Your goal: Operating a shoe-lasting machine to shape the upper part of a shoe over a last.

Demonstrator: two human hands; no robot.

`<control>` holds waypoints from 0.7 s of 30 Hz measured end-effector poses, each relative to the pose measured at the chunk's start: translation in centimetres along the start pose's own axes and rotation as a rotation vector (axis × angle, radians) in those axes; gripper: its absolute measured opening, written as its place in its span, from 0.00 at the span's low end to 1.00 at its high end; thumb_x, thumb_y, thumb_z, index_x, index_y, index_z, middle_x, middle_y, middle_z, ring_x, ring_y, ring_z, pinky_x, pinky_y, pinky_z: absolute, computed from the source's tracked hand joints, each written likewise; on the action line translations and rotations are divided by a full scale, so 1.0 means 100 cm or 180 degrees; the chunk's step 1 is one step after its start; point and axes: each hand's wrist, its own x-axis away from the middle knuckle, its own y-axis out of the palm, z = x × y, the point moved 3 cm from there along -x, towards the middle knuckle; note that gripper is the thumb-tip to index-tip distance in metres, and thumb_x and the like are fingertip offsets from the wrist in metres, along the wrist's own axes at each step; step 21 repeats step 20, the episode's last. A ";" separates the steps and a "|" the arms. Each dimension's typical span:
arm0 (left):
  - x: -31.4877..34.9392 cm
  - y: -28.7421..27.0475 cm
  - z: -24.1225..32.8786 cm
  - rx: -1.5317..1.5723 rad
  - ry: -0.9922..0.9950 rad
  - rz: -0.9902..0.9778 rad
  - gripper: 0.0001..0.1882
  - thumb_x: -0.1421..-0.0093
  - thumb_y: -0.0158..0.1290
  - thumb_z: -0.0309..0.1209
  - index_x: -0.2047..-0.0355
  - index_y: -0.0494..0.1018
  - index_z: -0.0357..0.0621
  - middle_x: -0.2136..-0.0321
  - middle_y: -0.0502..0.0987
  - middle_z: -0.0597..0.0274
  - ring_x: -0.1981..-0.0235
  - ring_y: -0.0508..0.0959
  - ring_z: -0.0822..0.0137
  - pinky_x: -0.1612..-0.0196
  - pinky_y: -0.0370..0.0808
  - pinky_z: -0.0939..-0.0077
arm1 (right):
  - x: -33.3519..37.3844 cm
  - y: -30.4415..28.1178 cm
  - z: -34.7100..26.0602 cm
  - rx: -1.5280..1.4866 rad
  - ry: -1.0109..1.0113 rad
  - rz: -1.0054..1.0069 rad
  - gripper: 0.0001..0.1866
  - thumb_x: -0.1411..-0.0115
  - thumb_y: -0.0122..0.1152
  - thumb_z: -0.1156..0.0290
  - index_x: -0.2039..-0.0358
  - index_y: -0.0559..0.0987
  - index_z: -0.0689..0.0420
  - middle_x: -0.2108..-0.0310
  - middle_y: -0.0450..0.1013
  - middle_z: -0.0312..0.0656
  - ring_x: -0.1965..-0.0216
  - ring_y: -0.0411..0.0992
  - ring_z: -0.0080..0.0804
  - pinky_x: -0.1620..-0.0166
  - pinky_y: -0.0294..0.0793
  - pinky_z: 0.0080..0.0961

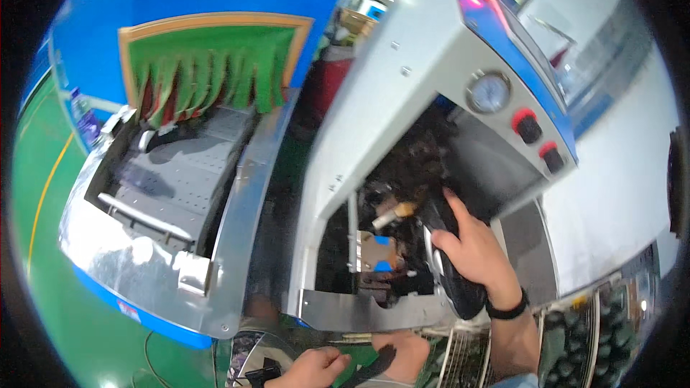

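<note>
My right hand (pixel 478 251) grips a black shoe (pixel 466 293) with a pale edge along its side. It holds the shoe at the front opening of a white machine (pixel 381 100), and the shoe's upper end reaches into the dark cavity. Inside, beside the shoe, are a metal block (pixel 375 251) with blue patches and a yellowish peg-like part (pixel 395 214). Low in the picture, my left hand (pixel 316 370) has its fingers curled closed near my lap. What lies in them, if anything, is hidden.
On the machine's panel sit a round gauge (pixel 489 92) and two red-and-black knobs (pixel 527 126). To the left, a conveyor (pixel 187 165) carries a dark shoe-like item (pixel 172 135) by green strip curtains (pixel 208 65). Racks with dark objects (pixel 611 338) stand at lower right.
</note>
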 end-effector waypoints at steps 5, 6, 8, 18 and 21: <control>-0.003 0.012 -0.007 -0.0207 0.0368 -0.0166 0.23 0.31 0.49 0.46 0.66 0.77 0.34 0.73 0.77 0.40 0.71 0.79 0.48 0.64 0.75 0.58 | 0.018 -0.005 0.003 0.0197 -0.0006 0.0263 0.42 0.40 0.56 0.54 0.29 0.54 0.53 0.55 0.72 0.71 0.52 0.72 0.70 0.46 0.71 0.51; 0.000 0.016 -0.007 -0.0211 0.0465 -0.0243 0.22 0.31 0.49 0.45 0.65 0.77 0.35 0.72 0.78 0.40 0.69 0.80 0.48 0.62 0.75 0.58 | 0.022 -0.003 0.000 0.0187 -0.0107 0.0284 0.42 0.40 0.56 0.54 0.29 0.54 0.53 0.55 0.72 0.71 0.52 0.72 0.70 0.46 0.71 0.51; 0.018 0.019 0.005 -0.0205 0.0868 0.0374 0.16 0.35 0.51 0.37 0.64 0.78 0.33 0.74 0.80 0.42 0.69 0.80 0.42 0.65 0.75 0.54 | 0.029 -0.002 -0.004 0.0179 -0.0111 0.0580 0.43 0.40 0.57 0.55 0.28 0.53 0.54 0.54 0.72 0.72 0.52 0.72 0.71 0.47 0.71 0.51; 0.033 0.040 0.030 -0.0084 0.0817 -0.0322 0.17 0.33 0.49 0.40 0.57 0.78 0.38 0.65 0.80 0.42 0.63 0.81 0.48 0.60 0.74 0.57 | 0.154 0.019 -0.008 -0.0135 -0.0391 0.1845 0.49 0.49 0.67 0.64 0.28 0.55 0.55 0.47 0.65 0.69 0.50 0.70 0.70 0.51 0.74 0.51; 0.025 0.044 0.031 0.0490 0.0482 -0.0836 0.19 0.30 0.48 0.45 0.53 0.76 0.44 0.60 0.83 0.54 0.59 0.81 0.55 0.55 0.74 0.64 | 0.194 0.037 -0.003 -0.0196 -0.1066 0.2257 0.47 0.47 0.66 0.65 0.28 0.55 0.52 0.39 0.62 0.69 0.42 0.68 0.68 0.42 0.71 0.52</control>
